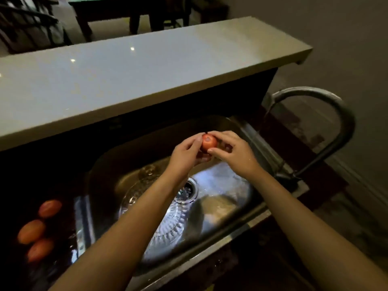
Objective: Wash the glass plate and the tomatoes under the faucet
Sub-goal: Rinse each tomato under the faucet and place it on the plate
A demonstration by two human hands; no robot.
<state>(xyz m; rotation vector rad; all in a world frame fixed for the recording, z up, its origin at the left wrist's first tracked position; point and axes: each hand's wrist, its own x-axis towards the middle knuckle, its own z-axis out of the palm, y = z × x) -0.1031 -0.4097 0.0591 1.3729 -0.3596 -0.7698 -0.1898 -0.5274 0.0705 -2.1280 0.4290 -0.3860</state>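
A red tomato [208,143] is held over the steel sink [247,131], between both hands. My left hand [186,152] cups it from the left with curled fingers, and my right hand [231,151] grips it from the right with thumb and fingers. The curved faucet [336,106] stands to the right; a thin stream of water falls from its spout, right of the tomato. A ribbed glass plate [168,229] lies in the sink bottom beside the drain [188,192], partly hidden under my left forearm. Three more tomatoes [31,231] sit on the dark wet counter at the left.
A raised pale countertop ledge [126,72] runs across behind the sink. Dark furniture stands in the room beyond it. A wall with a skirting board lies to the right of the faucet.
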